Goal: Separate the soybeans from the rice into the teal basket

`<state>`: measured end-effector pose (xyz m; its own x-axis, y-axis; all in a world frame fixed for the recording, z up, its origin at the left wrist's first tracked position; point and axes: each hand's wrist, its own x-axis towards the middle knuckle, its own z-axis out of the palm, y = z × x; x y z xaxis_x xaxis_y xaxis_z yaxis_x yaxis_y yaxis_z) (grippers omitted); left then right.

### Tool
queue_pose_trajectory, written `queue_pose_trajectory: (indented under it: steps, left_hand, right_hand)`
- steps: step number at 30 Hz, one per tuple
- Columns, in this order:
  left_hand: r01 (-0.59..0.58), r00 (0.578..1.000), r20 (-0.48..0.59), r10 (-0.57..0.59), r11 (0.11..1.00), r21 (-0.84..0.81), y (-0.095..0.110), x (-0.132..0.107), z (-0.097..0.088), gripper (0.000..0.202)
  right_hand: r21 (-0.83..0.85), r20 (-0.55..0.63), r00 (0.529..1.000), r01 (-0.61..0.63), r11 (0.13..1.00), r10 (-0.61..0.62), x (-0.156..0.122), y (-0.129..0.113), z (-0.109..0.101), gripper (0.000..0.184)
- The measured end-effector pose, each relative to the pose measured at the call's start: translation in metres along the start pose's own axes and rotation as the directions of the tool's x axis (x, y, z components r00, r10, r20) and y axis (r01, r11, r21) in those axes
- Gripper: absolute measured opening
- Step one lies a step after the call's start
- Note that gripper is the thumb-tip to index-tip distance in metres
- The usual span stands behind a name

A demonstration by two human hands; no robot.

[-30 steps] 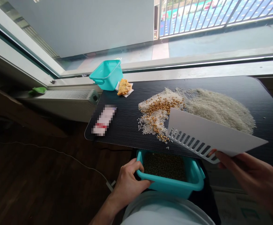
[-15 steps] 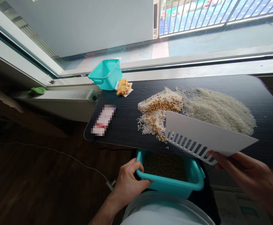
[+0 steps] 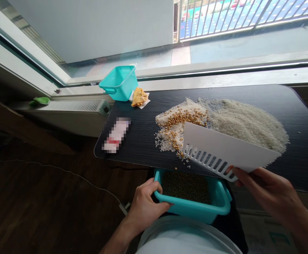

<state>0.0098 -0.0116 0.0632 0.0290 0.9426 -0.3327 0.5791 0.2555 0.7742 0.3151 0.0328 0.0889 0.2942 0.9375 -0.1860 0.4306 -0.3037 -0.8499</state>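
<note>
My left hand (image 3: 147,203) grips the left rim of a turquoise plastic bin (image 3: 196,208), thumb outside and fingers over the edge. Dark, small beans or grains (image 3: 185,187) cover the bin's bottom. In my right hand (image 3: 262,183) is a white slotted scraper (image 3: 228,148), pinched near its lower right corner and tilted over the table edge. Its left end meets a heap of white rice (image 3: 167,141) mixed with yellow soybeans (image 3: 179,120). Behind the scraper, a larger pale rice pile (image 3: 249,123) spreads to the right.
The dark table (image 3: 143,141) stands against a window sill. At its back left are another turquoise bin (image 3: 122,83) and a folded yellow cloth-like thing (image 3: 140,97) on white paper. A blurred-out pink-and-white item (image 3: 116,135) lies at the left. A radiator (image 3: 74,107) is beyond the table.
My right hand and the scraper have shifted slightly left. A soybean now lies near the table's front edge, left of the scraper. The left hand and bin have stayed put.
</note>
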Motion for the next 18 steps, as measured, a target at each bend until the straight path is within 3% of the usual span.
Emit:
queue_pose_trajectory:
  steps: [3,9,15,18]
  left_hand:
    - [-0.001,1.0,-0.006,0.001,1.0,-0.006,-0.0001,0.0002,-0.0003,0.026]
    - [0.005,1.0,0.003,-0.005,1.0,-0.01,-0.0014,0.0002,-0.0025,0.026]
    - [0.008,1.0,-0.008,-0.008,1.0,-0.013,-0.0048,0.0,-0.006,0.024]
    - [0.014,1.0,-0.021,-0.014,1.0,-0.011,-0.0074,0.0,-0.008,0.023]
  right_hand:
    - [-0.005,0.039,0.999,0.038,0.999,-0.038,0.0003,-0.0002,0.001,0.052]
    - [-0.016,-0.015,0.999,0.047,0.999,-0.048,0.0065,-0.0012,0.0025,0.052]
    - [0.005,0.074,0.996,0.057,0.998,-0.058,0.0038,-0.0091,0.0072,0.049]
    - [-0.013,0.057,0.996,0.068,0.998,-0.067,0.0058,-0.0082,0.0062,0.051]
